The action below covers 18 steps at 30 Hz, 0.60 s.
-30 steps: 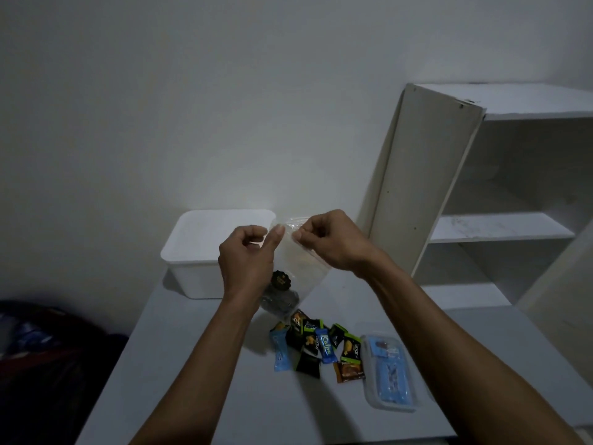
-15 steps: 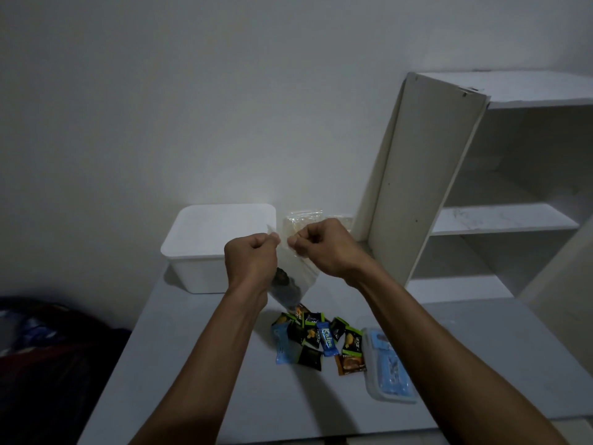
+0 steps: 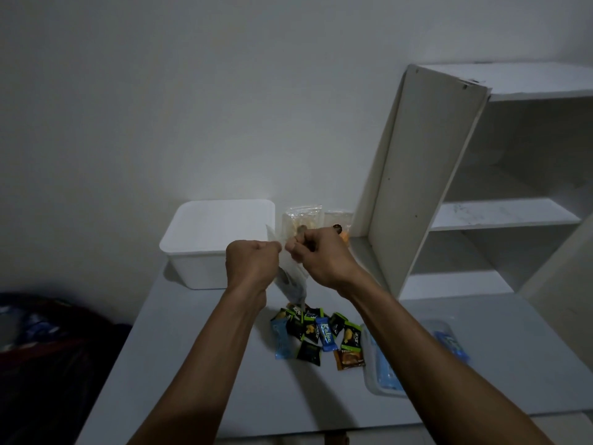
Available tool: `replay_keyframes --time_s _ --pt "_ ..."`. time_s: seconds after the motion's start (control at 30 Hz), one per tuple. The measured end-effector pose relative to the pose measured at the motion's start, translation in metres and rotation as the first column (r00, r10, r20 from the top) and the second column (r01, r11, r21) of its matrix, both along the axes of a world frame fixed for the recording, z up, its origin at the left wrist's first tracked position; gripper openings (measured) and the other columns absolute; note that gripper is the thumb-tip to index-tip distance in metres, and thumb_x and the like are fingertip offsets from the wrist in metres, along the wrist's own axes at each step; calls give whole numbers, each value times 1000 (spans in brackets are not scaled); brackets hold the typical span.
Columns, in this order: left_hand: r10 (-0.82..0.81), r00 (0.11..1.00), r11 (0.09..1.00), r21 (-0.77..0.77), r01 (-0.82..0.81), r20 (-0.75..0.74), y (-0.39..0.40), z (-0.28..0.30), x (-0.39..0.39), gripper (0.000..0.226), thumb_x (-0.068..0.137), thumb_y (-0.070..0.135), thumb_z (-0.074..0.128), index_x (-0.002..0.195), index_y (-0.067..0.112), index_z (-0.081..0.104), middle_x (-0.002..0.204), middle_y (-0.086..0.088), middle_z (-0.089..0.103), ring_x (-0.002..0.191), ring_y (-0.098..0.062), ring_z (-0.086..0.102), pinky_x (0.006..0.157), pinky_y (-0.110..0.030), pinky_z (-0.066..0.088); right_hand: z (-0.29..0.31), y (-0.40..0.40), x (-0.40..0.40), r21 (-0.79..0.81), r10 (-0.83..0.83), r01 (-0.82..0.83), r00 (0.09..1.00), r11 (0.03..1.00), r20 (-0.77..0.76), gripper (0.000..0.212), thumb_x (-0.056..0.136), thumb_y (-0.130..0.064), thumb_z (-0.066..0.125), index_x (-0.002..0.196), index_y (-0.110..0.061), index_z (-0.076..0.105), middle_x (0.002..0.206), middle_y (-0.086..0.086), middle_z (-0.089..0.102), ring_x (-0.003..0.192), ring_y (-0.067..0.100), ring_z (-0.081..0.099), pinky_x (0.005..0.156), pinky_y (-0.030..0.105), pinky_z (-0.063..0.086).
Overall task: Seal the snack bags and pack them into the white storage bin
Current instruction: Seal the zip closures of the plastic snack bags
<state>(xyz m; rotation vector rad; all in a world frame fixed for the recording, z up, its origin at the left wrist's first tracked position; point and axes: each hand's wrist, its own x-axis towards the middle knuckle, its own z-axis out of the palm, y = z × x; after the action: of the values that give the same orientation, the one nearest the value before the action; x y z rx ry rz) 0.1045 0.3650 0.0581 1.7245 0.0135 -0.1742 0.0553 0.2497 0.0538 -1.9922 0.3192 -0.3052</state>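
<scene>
Matt white plastic bin (image 3: 205,252), glossy foil snack wrappers (image 3: 316,334)

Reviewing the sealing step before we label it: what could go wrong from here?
1. Both hands, left and right, pinch the clear bag only at its top; a partial seal might spill contents over the loose snack packets.
2. The white bin sits near the table's left edge; a careless drop could miss it.
</scene>
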Motion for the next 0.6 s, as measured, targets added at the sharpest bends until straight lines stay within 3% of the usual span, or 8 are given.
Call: replay_keyframes --time_s 0.17,0.27,0.37,0.47,0.6 --pt "-3 998 997 -79 -2 -68 2 0 5 26 86 9 71 64 16 60 71 5 58 67 -5 52 59 -19 37 -7 0 -6 -18 -2 1 997 1000 -76 29 96 -27 61 72 -12 68 72 2 67 68 7 60 69 25 51" --pt "-18 997 998 -67 13 -75 3 -1 8 25 86 9 70 63 13 60 69 2 58 66 -9 53 59 -21 40 -13 2 -6 33 -37 39 998 999 -56 33 97 -27 60 65 -18 62 71 -2 66 71 7 61 65 24 48" --pt "-29 996 997 -78 23 -86 4 -5 9 22 87 11 71 68 13 60 75 2 59 76 -14 54 73 -27 42 -17 7 -6 102 -77 80 996 992 -35 33 98 -27 59 66 -20 60 70 -2 63 63 7 54 59 26 45" --pt "-35 995 997 -77 28 -92 4 -7 10 19 87 13 71 71 14 61 77 3 59 78 -13 54 74 -25 40 -22 11 -6 131 -118 120 993 984 -22 31 99 -25 58 67 -21 60 68 -6 61 59 3 52 56 22 44" --pt "-26 997 998 -57 22 -70 4 -14 10 19 87 19 71 70 14 64 77 2 63 75 -13 57 71 -26 44 -24 11 -8 18 -112 111 994 994 14 28 100 -24 55 72 -29 59 68 -12 61 61 -2 55 53 11 43"
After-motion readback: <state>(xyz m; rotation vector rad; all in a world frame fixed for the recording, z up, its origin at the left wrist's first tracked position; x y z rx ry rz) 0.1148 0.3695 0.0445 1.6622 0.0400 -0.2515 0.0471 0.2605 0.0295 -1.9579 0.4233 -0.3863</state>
